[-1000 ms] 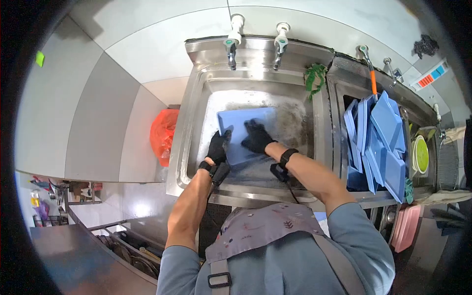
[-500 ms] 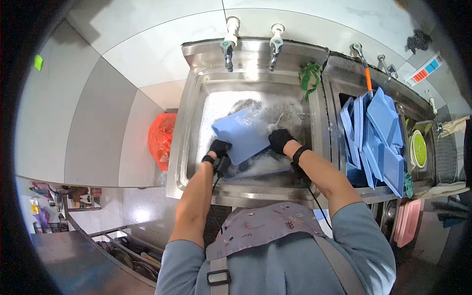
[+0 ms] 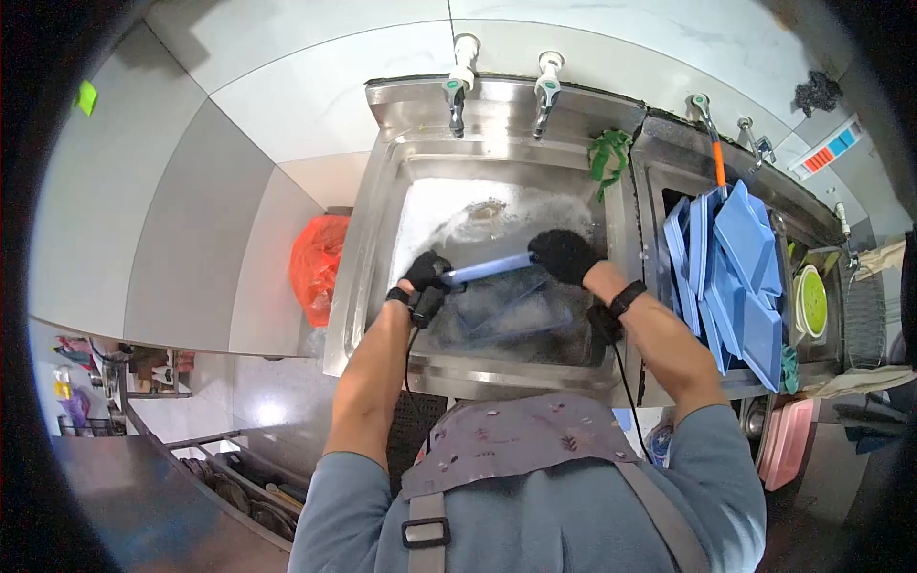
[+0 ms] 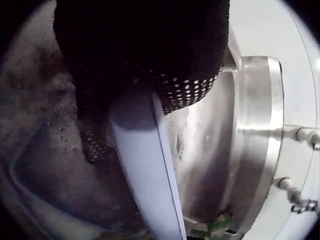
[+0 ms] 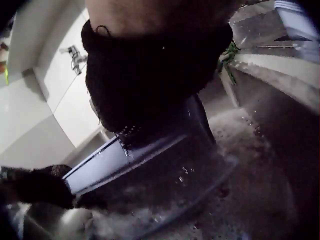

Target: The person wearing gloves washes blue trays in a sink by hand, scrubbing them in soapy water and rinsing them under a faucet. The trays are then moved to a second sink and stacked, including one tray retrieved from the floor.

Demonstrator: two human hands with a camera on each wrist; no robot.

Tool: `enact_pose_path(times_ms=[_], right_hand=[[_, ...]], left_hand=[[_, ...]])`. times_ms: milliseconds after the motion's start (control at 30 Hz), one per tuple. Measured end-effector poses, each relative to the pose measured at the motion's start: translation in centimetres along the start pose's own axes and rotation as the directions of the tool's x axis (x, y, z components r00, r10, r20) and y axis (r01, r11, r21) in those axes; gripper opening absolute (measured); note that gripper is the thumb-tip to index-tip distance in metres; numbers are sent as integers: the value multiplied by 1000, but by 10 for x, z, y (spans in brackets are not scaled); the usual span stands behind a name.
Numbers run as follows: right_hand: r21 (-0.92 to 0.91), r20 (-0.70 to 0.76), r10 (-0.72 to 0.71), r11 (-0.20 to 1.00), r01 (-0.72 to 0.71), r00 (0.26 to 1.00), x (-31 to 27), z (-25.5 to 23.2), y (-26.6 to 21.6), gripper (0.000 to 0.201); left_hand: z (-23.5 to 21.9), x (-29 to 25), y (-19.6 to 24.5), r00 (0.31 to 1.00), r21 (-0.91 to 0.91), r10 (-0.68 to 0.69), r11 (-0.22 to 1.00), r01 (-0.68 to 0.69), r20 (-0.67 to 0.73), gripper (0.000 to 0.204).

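No word or number could be read. Far right of the right hand (image 3: 565, 258), a white strip (image 3: 829, 150) bore orange and blue blocks, and beyond the left hand (image 3: 427, 272) a tap (image 3: 456, 110) carried an illegible green mark (image 3: 454, 85).

The left hand (image 3: 429, 271) and right hand (image 3: 564, 256) are gloved in black, the left with a dotted mesh pattern; the held tray (image 3: 492, 267) is pale blue, the sink (image 3: 357, 286) silver-grey, the bag (image 3: 318, 272) orange-red, the apron (image 3: 516, 444) mauve-grey with a leaf print, the sleeves (image 3: 712, 454) slate blue.
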State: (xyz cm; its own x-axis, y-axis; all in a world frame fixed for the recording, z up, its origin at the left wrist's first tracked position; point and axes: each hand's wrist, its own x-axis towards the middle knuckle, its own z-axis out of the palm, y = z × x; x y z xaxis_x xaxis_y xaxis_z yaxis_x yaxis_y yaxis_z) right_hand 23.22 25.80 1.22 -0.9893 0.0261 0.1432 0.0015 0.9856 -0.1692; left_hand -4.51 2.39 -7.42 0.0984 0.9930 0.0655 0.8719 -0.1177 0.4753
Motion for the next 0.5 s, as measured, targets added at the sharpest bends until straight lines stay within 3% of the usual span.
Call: enact_pose_path(times_ms=[33,67,100,133,167,200,233,267,300,333,367,400,467,500], right_hand=[[51,47,62,997,-65,997,8,-17,0,24],[49,45,57,997,-59,997,13,-30,1,24],[36,7,40,999,-40,999,17,-41,2,22],[22,-30,23,1000,-23,999,20,-44,8,22],[-37,-143,-49,998,44,989,23,-47,13,23],[-42,-143,-56,998,51,988,26,-58,14,23],[-36,-129,-20,999,15,991,28,-75,12,25],[-30,-116,19,999,-22,993,32,-86,11,27],[4,-87,70,998,-69,994,37,-92,16,30],[-3,-89,66,998,-67,994,41,-98,17,30],[81,-68,160,985,-154,985,42,-104,17,31],[162,-40,250,957,-241,967,43,-109,16,32],[177,-76,178,971,-162,981,41,-105,26,27],[195,-109,108,977,-85,988,40,-104,25,22]], left_hand=[[-52,3,61,959,-152,-280,947,284,43,21],[-35,-1,34,976,-230,-169,964,135,-138,27],[-47,3,41,904,-855,-420,439,276,77,36],[-56,6,44,820,-890,-411,-387,239,399,48],[-64,6,48,838,-791,-546,519,325,-14,58],[-79,5,86,812,-856,-555,494,148,-180,56],[-112,8,113,739,-968,-673,158,196,40,43],[-134,12,127,657,-958,-698,-201,202,285,39],[-135,10,121,659,-960,-699,-198,196,279,39],[-136,7,112,708,-975,-675,-81,205,205,36],[-133,5,105,756,-978,-640,37,206,135,32],[-137,4,111,758,-979,-639,39,201,131,32],[-151,2,130,760,-911,-649,296,287,28,31],[-151,-1,134,767,-926,-642,289,242,0,32]])
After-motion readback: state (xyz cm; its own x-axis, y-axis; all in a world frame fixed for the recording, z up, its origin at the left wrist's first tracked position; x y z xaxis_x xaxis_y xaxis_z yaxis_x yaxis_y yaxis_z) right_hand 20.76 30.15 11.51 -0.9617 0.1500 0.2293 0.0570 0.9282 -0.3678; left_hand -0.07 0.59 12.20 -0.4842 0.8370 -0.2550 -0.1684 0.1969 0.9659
